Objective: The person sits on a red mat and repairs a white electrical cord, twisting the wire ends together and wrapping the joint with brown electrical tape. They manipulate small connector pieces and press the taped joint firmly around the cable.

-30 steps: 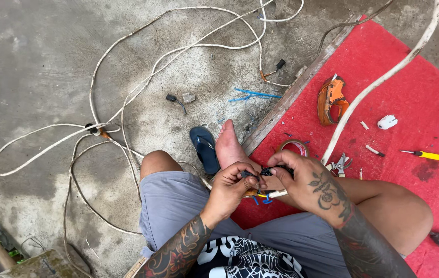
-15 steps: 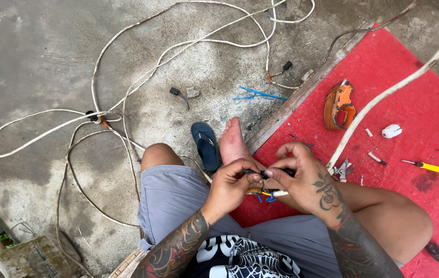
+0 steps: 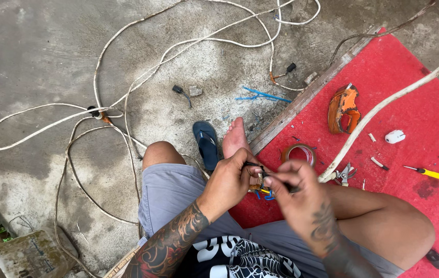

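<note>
Left hand (image 3: 230,183): my fingers are pinched together on the thin dark wire ends (image 3: 260,175), just above my lap.
Right hand (image 3: 302,198): closed on the same wire ends from the other side, touching my left hand's fingertips.
Wire ends: held between both hands, over the edge of the red mat (image 3: 425,118); yellow and blue strands (image 3: 266,193) show beneath.
White cable (image 3: 384,103): runs across the mat toward my hands.
Nearby: ring of tape (image 3: 297,152), small pliers (image 3: 344,174), yellow-handled screwdriver (image 3: 428,173), orange tool (image 3: 343,108).
Concrete floor (image 3: 49,51): looped white cord (image 3: 127,92), blue sandal (image 3: 206,144).
</note>
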